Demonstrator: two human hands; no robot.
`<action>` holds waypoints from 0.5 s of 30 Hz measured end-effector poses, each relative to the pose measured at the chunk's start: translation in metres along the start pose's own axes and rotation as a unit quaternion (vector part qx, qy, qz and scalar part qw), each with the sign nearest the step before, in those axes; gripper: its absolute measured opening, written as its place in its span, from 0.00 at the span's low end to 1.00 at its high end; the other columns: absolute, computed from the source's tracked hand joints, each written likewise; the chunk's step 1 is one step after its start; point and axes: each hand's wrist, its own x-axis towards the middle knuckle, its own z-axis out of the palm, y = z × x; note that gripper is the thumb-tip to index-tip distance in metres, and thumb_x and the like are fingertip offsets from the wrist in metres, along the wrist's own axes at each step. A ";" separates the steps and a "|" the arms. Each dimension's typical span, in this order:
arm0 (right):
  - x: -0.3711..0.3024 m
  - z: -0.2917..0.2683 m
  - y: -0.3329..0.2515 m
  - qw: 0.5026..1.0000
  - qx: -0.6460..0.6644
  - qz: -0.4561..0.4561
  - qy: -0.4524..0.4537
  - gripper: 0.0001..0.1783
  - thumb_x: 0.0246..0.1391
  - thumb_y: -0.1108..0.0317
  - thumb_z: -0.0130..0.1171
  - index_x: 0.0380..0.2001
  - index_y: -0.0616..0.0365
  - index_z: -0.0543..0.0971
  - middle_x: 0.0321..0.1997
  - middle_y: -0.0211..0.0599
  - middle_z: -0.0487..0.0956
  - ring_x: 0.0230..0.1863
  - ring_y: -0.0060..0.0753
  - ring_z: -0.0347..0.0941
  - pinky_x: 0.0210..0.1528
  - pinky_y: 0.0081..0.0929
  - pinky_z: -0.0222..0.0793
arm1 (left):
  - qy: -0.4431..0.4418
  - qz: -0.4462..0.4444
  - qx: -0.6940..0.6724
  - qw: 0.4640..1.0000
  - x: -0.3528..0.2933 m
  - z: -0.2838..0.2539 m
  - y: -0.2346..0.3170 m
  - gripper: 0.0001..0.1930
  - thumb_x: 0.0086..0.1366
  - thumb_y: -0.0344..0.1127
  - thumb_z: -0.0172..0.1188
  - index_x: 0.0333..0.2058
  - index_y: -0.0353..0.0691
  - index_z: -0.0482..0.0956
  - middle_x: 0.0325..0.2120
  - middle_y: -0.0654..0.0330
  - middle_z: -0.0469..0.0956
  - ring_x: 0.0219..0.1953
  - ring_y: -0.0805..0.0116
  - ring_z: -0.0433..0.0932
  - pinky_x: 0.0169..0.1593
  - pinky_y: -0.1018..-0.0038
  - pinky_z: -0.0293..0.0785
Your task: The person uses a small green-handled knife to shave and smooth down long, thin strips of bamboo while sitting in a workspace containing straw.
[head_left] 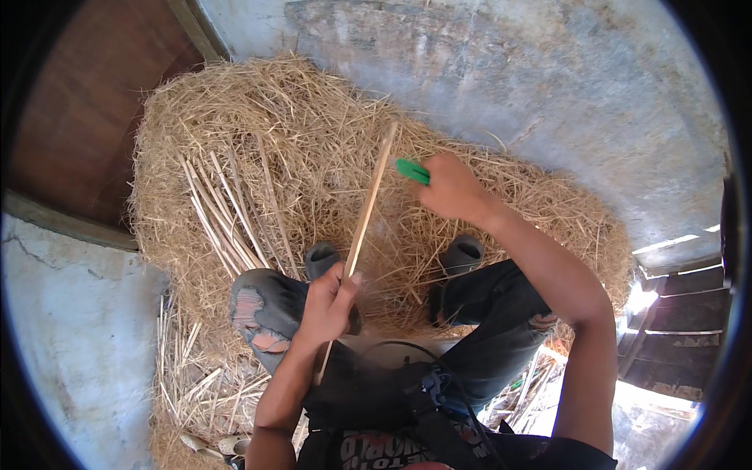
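My left hand (327, 307) is closed round a long, narrow strip of split wood or bamboo (366, 215), above my bent left knee. The strip slants up and away, and its lower end passes below the hand to my lap. My right hand (453, 188) is in a fist on a short green object (411, 171), which sticks out to the left, close to the strip's upper part but apart from it. The rest of the green object is hidden in the fist, so I cannot tell its kind.
Dry straw (305, 117) covers the ground before me. Several thin strips (223, 215) lie on it at the left, with more scattered sticks (204, 384) near my left side. My dark shoes (323, 257) rest in the straw. A stained wall (533, 78) stands behind, and a brown door (86, 117) far left.
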 end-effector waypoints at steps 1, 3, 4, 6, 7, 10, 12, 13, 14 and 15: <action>-0.003 0.005 -0.007 1.000 0.000 -0.031 0.002 0.15 0.49 0.65 0.60 0.22 0.69 0.82 0.20 0.55 0.79 0.24 0.57 0.79 0.34 0.51 0.76 | -0.015 0.002 -0.012 1.000 0.001 -0.001 0.001 0.17 0.77 0.46 0.52 0.35 0.37 0.74 0.14 0.66 0.68 0.16 0.79 0.67 0.20 0.77 0.60; -0.008 0.018 -0.014 0.995 -0.018 -0.095 0.005 0.13 0.49 0.65 0.62 0.21 0.67 0.81 0.20 0.56 0.78 0.25 0.60 0.79 0.34 0.52 0.75 | -0.046 0.006 -0.036 0.998 0.003 -0.002 0.005 0.20 0.79 0.50 0.47 0.38 0.38 0.75 0.15 0.67 0.67 0.15 0.80 0.65 0.20 0.78 0.59; -0.011 0.023 -0.018 0.992 -0.027 -0.126 0.007 0.12 0.48 0.66 0.62 0.20 0.66 0.81 0.20 0.57 0.78 0.25 0.61 0.78 0.34 0.52 0.75 | -0.052 -0.008 -0.042 0.998 0.002 -0.001 0.006 0.22 0.79 0.51 0.45 0.38 0.37 0.75 0.15 0.66 0.67 0.15 0.80 0.65 0.21 0.78 0.60; -0.017 0.028 -0.027 0.993 -0.036 -0.109 -0.036 0.11 0.47 0.66 0.62 0.20 0.65 0.82 0.21 0.57 0.78 0.26 0.61 0.79 0.35 0.52 0.76 | -0.065 -0.036 -0.055 0.996 0.002 0.000 0.009 0.25 0.80 0.53 0.41 0.39 0.36 0.77 0.15 0.65 0.68 0.15 0.79 0.65 0.21 0.78 0.62; -0.019 0.029 -0.029 0.992 -0.041 -0.101 -0.058 0.11 0.46 0.66 0.62 0.21 0.64 0.82 0.21 0.57 0.78 0.27 0.61 0.80 0.35 0.52 0.76 | -0.067 -0.029 -0.055 0.996 0.002 0.000 0.010 0.26 0.81 0.52 0.40 0.39 0.35 0.77 0.15 0.65 0.68 0.15 0.79 0.66 0.22 0.79 0.63; -0.018 0.038 -0.026 0.990 -0.042 -0.126 -0.056 0.10 0.45 0.66 0.62 0.22 0.64 0.83 0.21 0.58 0.78 0.27 0.61 0.80 0.35 0.53 0.76 | -0.061 -0.021 -0.054 0.996 0.003 0.002 0.013 0.27 0.81 0.51 0.39 0.38 0.33 0.79 0.16 0.63 0.70 0.16 0.78 0.67 0.23 0.79 0.65; -0.019 0.039 -0.024 0.991 -0.040 -0.114 -0.064 0.10 0.45 0.67 0.61 0.22 0.64 0.83 0.21 0.58 0.78 0.28 0.63 0.79 0.35 0.53 0.76 | -0.048 -0.032 -0.057 0.997 0.003 0.004 0.013 0.29 0.82 0.50 0.40 0.35 0.31 0.80 0.16 0.61 0.71 0.16 0.78 0.69 0.22 0.79 0.66; -0.019 0.039 -0.023 0.991 -0.039 -0.108 -0.068 0.10 0.44 0.67 0.61 0.23 0.64 0.83 0.21 0.58 0.78 0.28 0.63 0.79 0.35 0.53 0.76 | -0.041 -0.027 -0.048 0.998 0.003 0.004 0.011 0.27 0.82 0.50 0.40 0.41 0.32 0.81 0.16 0.64 0.70 0.16 0.79 0.69 0.22 0.79 0.66; -0.020 0.039 -0.021 0.993 -0.041 -0.095 -0.061 0.10 0.44 0.67 0.61 0.22 0.64 0.83 0.21 0.58 0.78 0.28 0.64 0.79 0.35 0.53 0.76 | -0.034 -0.022 -0.039 0.998 0.005 0.005 0.006 0.26 0.82 0.49 0.40 0.48 0.32 0.81 0.15 0.66 0.70 0.15 0.80 0.69 0.22 0.79 0.66; -0.021 0.040 -0.018 0.994 -0.041 -0.085 -0.055 0.11 0.44 0.67 0.61 0.22 0.65 0.83 0.21 0.59 0.78 0.28 0.64 0.79 0.35 0.54 0.76 | -0.024 -0.018 -0.029 0.999 0.005 0.004 0.002 0.26 0.82 0.48 0.41 0.54 0.33 0.82 0.14 0.68 0.69 0.15 0.80 0.69 0.22 0.79 0.66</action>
